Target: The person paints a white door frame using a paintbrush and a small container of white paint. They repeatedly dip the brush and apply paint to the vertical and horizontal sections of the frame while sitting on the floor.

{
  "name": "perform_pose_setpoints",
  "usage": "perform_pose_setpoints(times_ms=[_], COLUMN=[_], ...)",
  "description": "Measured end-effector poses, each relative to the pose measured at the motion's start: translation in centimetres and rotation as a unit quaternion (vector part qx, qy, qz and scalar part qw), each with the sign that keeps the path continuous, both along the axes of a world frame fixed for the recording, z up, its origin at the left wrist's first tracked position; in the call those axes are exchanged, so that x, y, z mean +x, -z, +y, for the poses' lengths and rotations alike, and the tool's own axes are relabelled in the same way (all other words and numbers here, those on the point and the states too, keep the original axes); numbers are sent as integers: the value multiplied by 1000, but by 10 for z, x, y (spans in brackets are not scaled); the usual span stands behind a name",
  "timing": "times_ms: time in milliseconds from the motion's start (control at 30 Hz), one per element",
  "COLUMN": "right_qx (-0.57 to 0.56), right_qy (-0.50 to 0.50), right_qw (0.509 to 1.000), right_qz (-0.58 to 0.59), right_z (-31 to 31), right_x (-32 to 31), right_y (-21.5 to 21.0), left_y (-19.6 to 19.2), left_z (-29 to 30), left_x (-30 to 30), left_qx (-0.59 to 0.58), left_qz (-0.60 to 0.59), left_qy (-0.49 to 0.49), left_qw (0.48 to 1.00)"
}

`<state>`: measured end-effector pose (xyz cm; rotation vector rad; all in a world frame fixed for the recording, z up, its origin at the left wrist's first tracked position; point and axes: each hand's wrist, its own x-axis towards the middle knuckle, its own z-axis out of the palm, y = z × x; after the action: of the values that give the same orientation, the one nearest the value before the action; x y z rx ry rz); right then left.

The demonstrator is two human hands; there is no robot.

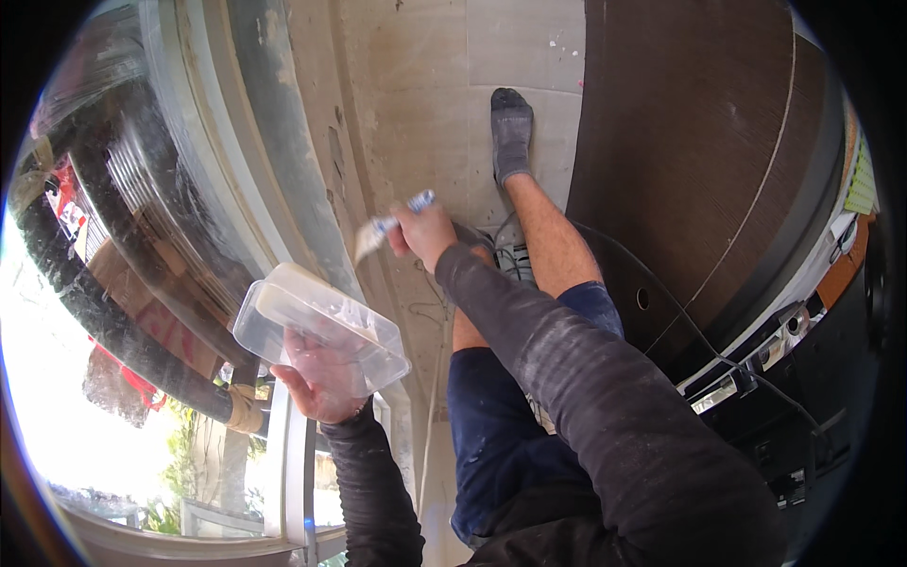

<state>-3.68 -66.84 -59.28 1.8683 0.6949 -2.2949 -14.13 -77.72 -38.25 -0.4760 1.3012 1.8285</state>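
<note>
1. Cupping it from below, the left hand (316,387) holds a clear plastic tub (316,326), fingers wrapped under its base.
2. Rectangular with rounded corners, the tub is see-through; a pale mass seems to sit at its far end, though glare blurs it.
3. It hangs tilted in the air beside the window frame (283,161).
4. The right hand (425,231) is clenched on a putty knife (383,227), whose blue-and-white handle sticks out and whose blade points at the frame.
5. Below lies a tiled floor (425,85).
</note>
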Motion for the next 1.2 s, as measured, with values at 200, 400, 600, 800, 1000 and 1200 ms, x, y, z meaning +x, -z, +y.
perform_pose_setpoints(times_ms=[200, 400, 600, 800, 1000, 1200], right_qx=[-82, -66, 83, 271, 219, 92], right_qy=[480, 294, 166, -56, -33, 259], right_qw=[864, 953, 982, 957, 969, 954], right_qz=[130, 25, 40, 84, 108, 121], right_z=[109, 22, 18, 24, 47, 80], right_x=[-49, -30, -14, -15, -13, -38], right_y=[-11, -23, -70, -90, -76, -68], left_y=[2, 6, 4, 2, -1, 0], left_z=[-5, -1, -10, 8, 2, 1], left_x=[0, -3, -6, -11, -9, -11], left_qx=[10, 20, 12, 14, 25, 1], left_qz=[2, -2, 1, 4, -4, 8], left_qy=[-7, 3, -14, 11, 9, 13], left_qw=[1000, 1000, 1000, 1000, 1000, 1000])
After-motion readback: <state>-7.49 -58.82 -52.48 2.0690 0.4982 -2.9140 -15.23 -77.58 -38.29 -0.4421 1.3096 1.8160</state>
